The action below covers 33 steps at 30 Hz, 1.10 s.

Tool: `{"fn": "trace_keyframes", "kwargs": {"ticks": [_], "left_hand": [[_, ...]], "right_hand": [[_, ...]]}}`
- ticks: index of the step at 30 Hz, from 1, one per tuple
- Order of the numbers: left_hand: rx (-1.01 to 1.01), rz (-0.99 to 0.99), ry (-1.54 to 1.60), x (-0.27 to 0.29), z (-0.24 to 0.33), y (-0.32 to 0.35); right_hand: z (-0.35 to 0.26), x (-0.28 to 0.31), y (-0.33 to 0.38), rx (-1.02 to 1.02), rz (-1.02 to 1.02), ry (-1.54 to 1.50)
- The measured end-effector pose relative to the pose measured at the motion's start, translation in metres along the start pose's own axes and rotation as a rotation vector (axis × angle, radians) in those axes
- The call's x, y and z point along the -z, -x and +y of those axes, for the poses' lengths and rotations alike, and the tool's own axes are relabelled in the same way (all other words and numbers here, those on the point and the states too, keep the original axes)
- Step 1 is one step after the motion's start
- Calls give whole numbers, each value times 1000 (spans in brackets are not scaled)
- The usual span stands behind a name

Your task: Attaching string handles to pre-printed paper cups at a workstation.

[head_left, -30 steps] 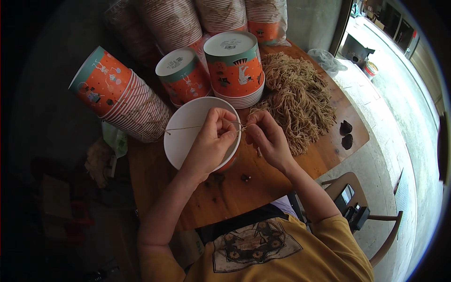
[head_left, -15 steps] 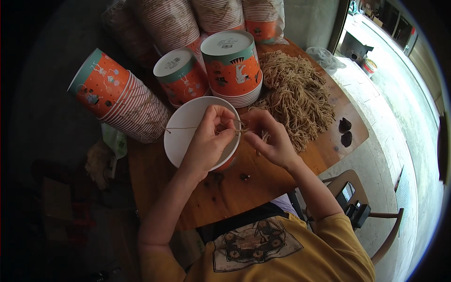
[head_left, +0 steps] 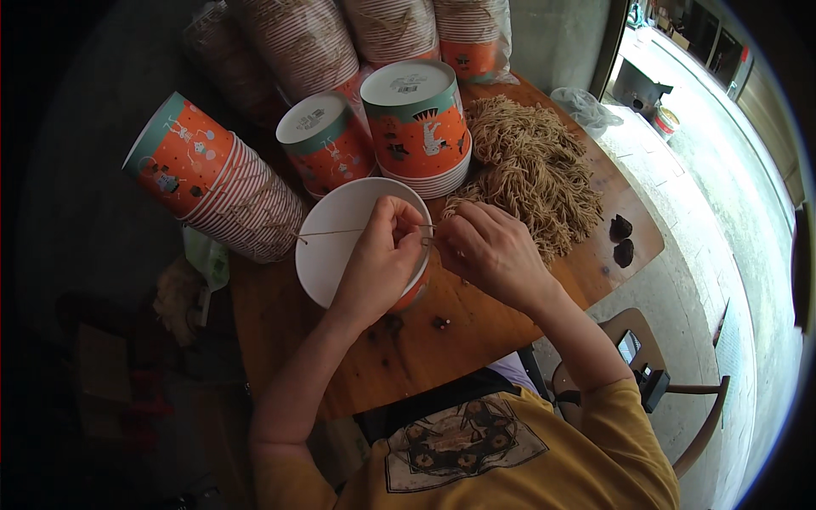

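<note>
A white-lined paper bucket (head_left: pixel 327 255) with an orange outside lies tilted on the table, its mouth toward me. Thin brown twine (head_left: pixel 336 232) runs across that mouth from a knot at the left rim to my fingers. My left hand (head_left: pixel 382 255) pinches the twine over the right side of the mouth. Close beside it, at the right rim, my right hand (head_left: pixel 489 251) is closed on the twine's other end; its fingertips are partly hidden. A heap of cut brown twine (head_left: pixel 540 178) lies just beyond my right hand.
Upside-down orange buckets (head_left: pixel 416 127) stand behind the work, with a leaning stack of buckets (head_left: pixel 212 178) at left. Bagged stacks (head_left: pixel 297 38) fill the back. Two dark lumps (head_left: pixel 623 242) lie near the wooden table's (head_left: pixel 374 365) right edge. A chair (head_left: pixel 633 340) holds a phone.
My right hand has turned knuckles-up and its fingers have closed in on the twine at the right rim. The left hand keeps its pinch in nearly the same place.
</note>
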State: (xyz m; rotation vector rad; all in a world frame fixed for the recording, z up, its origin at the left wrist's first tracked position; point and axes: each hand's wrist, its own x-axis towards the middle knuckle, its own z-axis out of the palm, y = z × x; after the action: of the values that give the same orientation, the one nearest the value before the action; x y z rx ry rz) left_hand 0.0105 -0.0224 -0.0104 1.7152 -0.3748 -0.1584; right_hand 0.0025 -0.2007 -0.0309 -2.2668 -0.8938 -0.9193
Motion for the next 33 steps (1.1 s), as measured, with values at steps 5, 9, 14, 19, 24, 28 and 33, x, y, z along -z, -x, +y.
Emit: {"fn": "trace_keyframes", "kwargs": {"ticks": [5, 9, 14, 19, 24, 28, 33], "left_hand": [[-90, 21, -299, 0, 3, 2], [-109, 17, -312, 2, 1, 4], [-129, 19, -303, 0, 1, 5], [-297, 74, -568, -3, -4, 7], [-386, 107, -619, -2, -5, 5], [-334, 107, -583, 3, -6, 6], [-338, 64, -576, 3, 0, 10]], "right_hand": [[5, -2, 0, 87, -13, 99], [3, 7, -1, -11, -101, -69], [6, 7, 2, -17, -90, -101], [1, 8, -2, 10, -127, -80], [1, 12, 5, -99, -194, -223], [-1, 17, 12, -298, -213, -437], [-2, 22, 16, -394, -183, -486]]}}
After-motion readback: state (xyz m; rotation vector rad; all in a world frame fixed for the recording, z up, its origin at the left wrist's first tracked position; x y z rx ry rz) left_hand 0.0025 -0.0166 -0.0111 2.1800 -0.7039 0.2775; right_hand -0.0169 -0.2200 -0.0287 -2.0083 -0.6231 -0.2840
